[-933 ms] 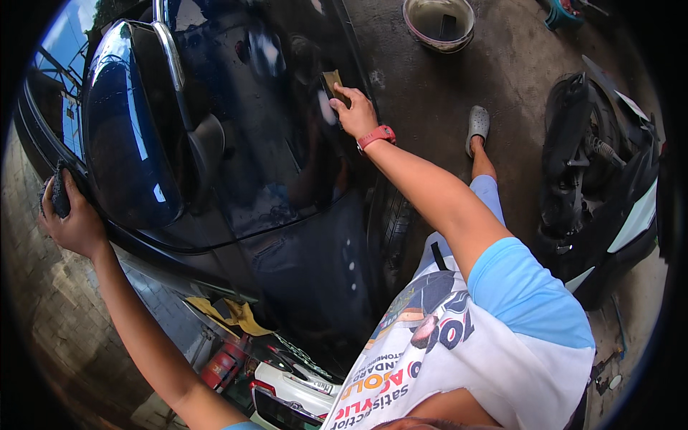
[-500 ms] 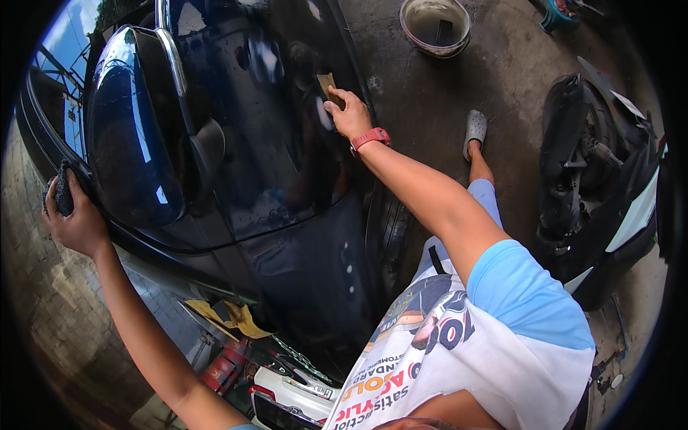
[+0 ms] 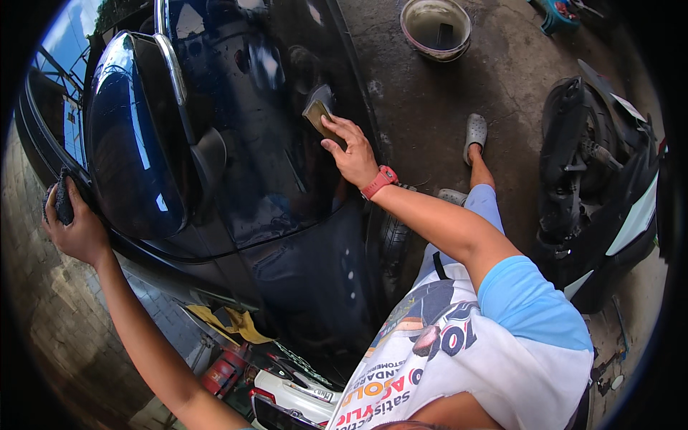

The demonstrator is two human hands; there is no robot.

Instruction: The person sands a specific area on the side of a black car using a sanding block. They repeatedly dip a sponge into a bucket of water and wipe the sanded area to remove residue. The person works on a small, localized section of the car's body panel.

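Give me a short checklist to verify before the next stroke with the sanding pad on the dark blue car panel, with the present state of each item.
1. Right hand presses the tan sanding pad flat on the car panel: ok.
2. Left hand braces on the car's edge, gripping a dark cloth: ok.
3. Side mirror is apart from the right hand: ok.
4. Panel wet enough under the pad: cannot tell.
5. Bucket on the concrete floor holds water: ok, but it stands away from both hands.
6. Foot in the grey clog is planted flat: ok.
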